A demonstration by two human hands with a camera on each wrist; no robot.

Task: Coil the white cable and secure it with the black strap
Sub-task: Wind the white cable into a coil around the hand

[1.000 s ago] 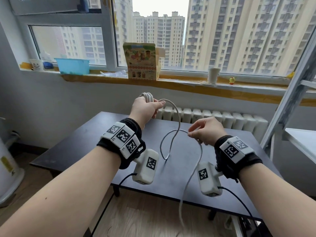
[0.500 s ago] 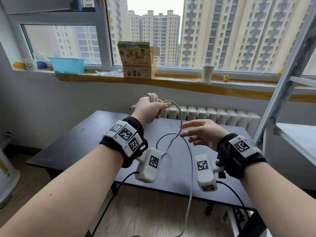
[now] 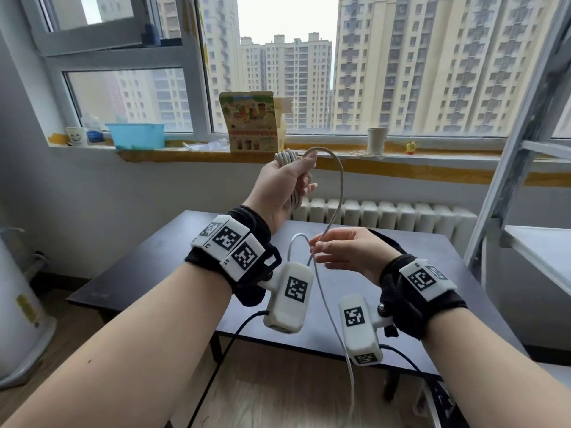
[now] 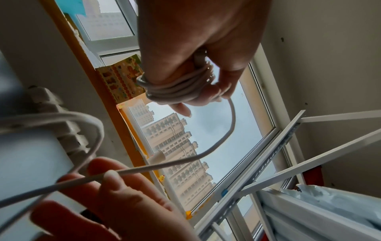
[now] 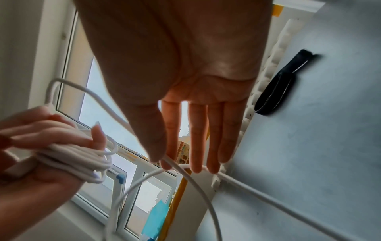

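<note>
My left hand (image 3: 296, 183) is raised above the far edge of the dark table (image 3: 148, 267) and grips a coil of white cable (image 3: 285, 156), several turns wrapped through the fist (image 4: 175, 93). One strand (image 3: 340, 193) arcs from the coil down to my right hand (image 3: 318, 248), lower and to the right. There thumb and forefinger pinch the strand (image 5: 164, 161) while the other fingers stay straight. Below the pinch the loose cable (image 3: 333, 322) hangs past the table's front edge. The black strap (image 5: 276, 88) lies folded on the table near the radiator, seen only in the right wrist view.
A white radiator (image 3: 386, 214) runs behind the table. The sill holds a printed carton (image 3: 251, 122), a blue tub (image 3: 136, 135) and a paper cup (image 3: 377, 140). A metal frame (image 3: 525, 134) and a white shelf (image 3: 543, 251) stand at the right, a white tank (image 3: 15, 304) at the left.
My left hand has lifted the coil higher. My right hand let its fingers spread, shifted left along the strand and now pinches it nearer the left wrist.
</note>
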